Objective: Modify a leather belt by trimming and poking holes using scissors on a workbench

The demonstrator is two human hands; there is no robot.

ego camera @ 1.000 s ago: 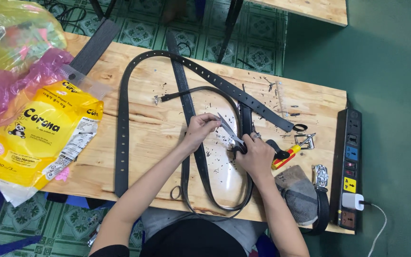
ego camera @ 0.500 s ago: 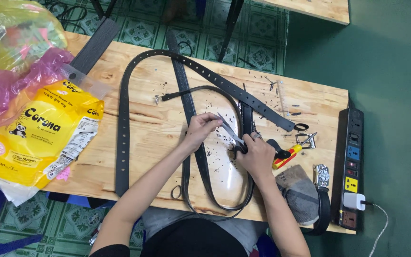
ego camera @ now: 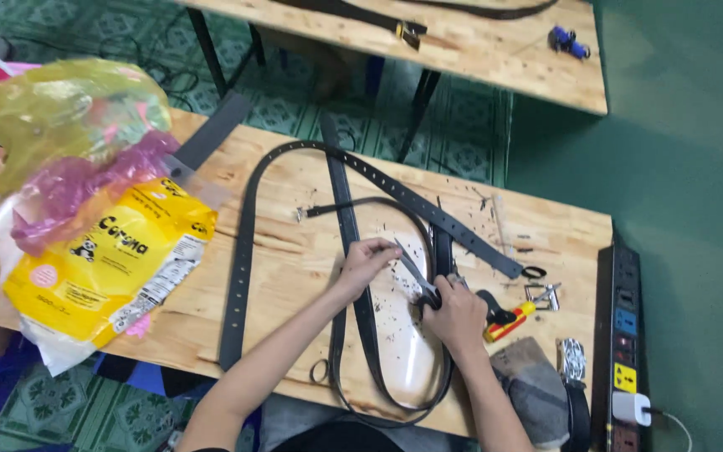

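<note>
A pale wooden table (ego camera: pixel 294 251) stands on a green patterned tiled floor (ego camera: pixel 294 109), with a second wooden table (ego camera: pixel 495 50) beyond it. Near the middle of the near table the right hand (ego camera: pixel 455 314) has its grip closed on the dark handles of a pair of metal scissors (ego camera: pixel 416 276), whose blades point up and left toward the left hand (ego camera: pixel 367 261). The left hand's fingers are pinched together on the end of a narrow dark leather strap (ego camera: pixel 360 276), which meets the scissor blades between the two hands. That strap loops down to the table's near edge and back up beside the right wrist. A longer black belt with punched holes (ego camera: pixel 240 268) arcs round the left side and across the top. Dark scraps (ego camera: pixel 395 305) speckle the wood under the hands. Just right of the right hand lies a red-and-yellow tool (ego camera: pixel 508 322), then small metal buckles (ego camera: pixel 543 293). A black power strip (ego camera: pixel 625 343) lies at the right edge. At far left sit a yellow plastic packet (ego camera: pixel 110 268) and crumpled plastic bags (ego camera: pixel 69 142).
</note>
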